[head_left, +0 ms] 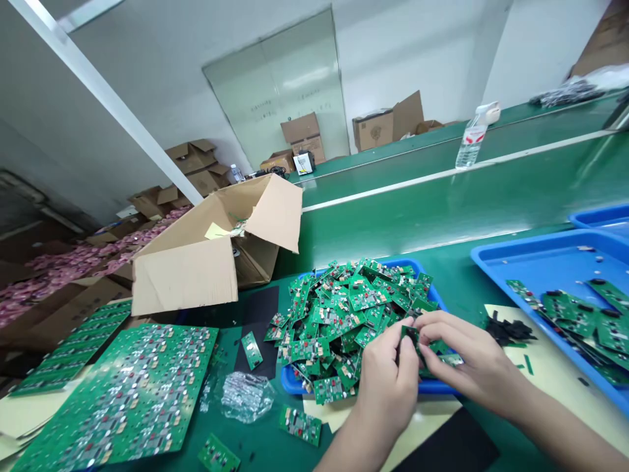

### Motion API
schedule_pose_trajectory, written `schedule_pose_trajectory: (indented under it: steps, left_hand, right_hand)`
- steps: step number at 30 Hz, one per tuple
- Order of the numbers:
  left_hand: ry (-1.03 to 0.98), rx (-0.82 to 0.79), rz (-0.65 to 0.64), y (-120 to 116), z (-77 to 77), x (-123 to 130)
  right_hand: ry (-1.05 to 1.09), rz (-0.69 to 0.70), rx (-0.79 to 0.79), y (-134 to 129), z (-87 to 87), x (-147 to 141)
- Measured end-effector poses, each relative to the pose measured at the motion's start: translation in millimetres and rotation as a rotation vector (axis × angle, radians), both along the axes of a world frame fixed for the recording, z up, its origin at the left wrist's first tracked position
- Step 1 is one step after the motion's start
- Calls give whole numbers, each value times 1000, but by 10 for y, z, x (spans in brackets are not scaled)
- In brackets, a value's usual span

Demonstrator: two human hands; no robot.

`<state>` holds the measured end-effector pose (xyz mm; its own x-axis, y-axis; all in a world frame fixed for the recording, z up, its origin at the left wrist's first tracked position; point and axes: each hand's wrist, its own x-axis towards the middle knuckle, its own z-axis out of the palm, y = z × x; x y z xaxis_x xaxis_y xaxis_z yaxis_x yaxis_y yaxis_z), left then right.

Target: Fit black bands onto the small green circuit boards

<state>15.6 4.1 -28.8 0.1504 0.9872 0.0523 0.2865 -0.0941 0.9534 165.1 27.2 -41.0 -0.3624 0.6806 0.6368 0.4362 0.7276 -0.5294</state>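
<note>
Over the near right part of a blue tray (295,387), held up between both hands: a small circuit board (409,336), dark green and mostly hidden by fingers. Grasped from one side by the left hand (384,377), with thumb and bent fingers closed on it; grasped from the other side by the right hand (457,344), with thumb and forefinger pinching. Just under the right hand, partly covered by it, another board (451,359). Heaped in the same tray to well above its rim, a pile of boards (344,314), green with red and pale parts, tumbled at all angles.

Beneath the tray's near edge, yellow paper (425,418), and nearer still a black sheet (449,447). To the right, a small pile of black strips (508,329), then a second blue tray (545,262) with more boards (574,318) in its near part. To the left of the heap, one loose board (251,350) on a dark sheet (260,308), two others (301,425) nearer on the green worktop (393,229), and a crumpled clear plastic bag (246,396) among them. Farther left, a large panel of boards (132,393), with a second panel (73,347) beside it. Behind these, an open cardboard box (187,275). Farther back, a clear bottle (472,141) with a red-marked label.
</note>
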Motion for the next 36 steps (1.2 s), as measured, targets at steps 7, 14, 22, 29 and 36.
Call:
schedule_pose_trajectory:
  steps: [7, 14, 22, 29, 36]
  left_hand:
    - [-93, -16, 33, 9, -41, 15]
    - [-55, 1, 24, 7, -18, 18]
    - [-43, 15, 10, 22, -30, 26]
    - [8, -42, -25, 8, -18, 19]
    - [-181, -167, -18, -13, -19, 14]
  right_hand:
    - [-15, -15, 34, -4, -1, 16]
    - [-21, -12, 44, 15, -5, 6]
    - [-48, -26, 35, 9, -14, 16]
    - [-9, -62, -21, 16, -13, 57]
    - [120, -139, -123, -12, -127, 63]
